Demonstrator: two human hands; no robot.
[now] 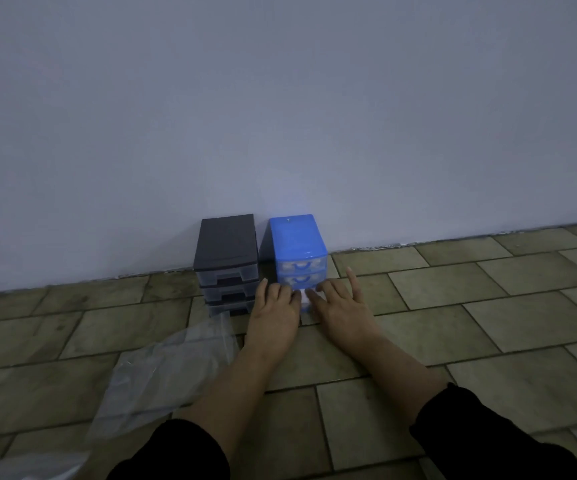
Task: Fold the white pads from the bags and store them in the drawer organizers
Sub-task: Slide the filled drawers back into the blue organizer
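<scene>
Both hands are working at the blue organizer: left hand and right hand pressing a white pad into its lowest drawer; whether either grip is clamped, I cannot tell. Best keeping the fold flat while pushing.

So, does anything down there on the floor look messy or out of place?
Only the clear plastic bag: it lies crumpled on the tiled floor, left of the arms. The grey organizer and blue organizer stand upright, side by side against the wall.

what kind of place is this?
Probably a dim indoor room at home, with the work done on the floor: tiled floor, plain wall, and small plastic drawer organizers, grey and blue, against it.
</scene>
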